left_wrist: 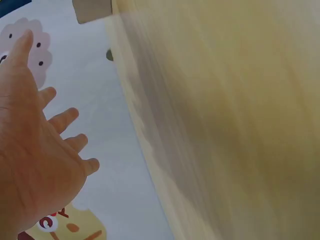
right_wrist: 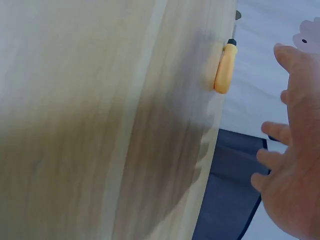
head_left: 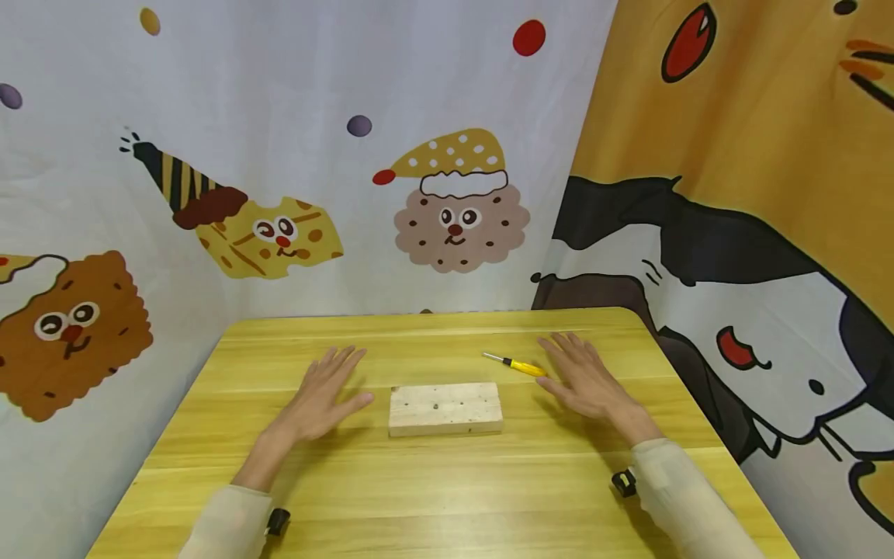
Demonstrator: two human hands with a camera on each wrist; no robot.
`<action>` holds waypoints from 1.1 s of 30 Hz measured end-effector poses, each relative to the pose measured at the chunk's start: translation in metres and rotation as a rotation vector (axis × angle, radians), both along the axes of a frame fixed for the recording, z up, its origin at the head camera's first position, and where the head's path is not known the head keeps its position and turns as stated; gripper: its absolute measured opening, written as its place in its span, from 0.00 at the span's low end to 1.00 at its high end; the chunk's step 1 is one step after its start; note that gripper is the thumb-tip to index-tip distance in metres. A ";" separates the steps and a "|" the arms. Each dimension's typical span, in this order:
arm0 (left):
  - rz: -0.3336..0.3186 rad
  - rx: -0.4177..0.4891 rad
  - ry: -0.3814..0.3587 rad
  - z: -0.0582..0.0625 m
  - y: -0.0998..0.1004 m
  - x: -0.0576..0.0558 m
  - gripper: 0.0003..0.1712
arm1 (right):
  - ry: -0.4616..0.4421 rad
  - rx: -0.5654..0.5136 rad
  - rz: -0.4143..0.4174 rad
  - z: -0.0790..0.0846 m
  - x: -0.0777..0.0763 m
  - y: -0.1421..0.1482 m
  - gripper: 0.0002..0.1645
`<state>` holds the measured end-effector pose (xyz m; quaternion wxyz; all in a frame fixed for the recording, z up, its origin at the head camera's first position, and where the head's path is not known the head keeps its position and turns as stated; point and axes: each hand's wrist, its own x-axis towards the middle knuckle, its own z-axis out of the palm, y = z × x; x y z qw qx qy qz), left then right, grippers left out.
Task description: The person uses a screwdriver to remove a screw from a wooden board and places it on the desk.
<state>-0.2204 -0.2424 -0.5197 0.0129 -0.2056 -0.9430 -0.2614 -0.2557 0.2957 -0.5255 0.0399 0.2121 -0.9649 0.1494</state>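
Screwdriver (head_left: 513, 363) lies on the desk (head_left: 447, 497), beyond and right of the wooden block (head_left: 445, 409), near the spread right hand (head_left: 587, 382), the left hand (head_left: 316, 400) spread too, so gripping the yellow handle (head_left: 528, 368) while 1 hand steadies the block seems best.

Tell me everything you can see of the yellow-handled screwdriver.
The screwdriver has a yellow, plastic-looking handle, black collar and thin, silvery, metal-looking shaft; its tip is too small to make out. It lies on the table, beyond the wooden block, shaft pointing left, handle end near the right hand. No hand holds it.
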 end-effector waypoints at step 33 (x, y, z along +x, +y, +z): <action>-0.215 0.140 -0.183 -0.007 0.057 0.004 0.58 | -0.072 -0.166 0.054 -0.019 -0.013 -0.028 0.36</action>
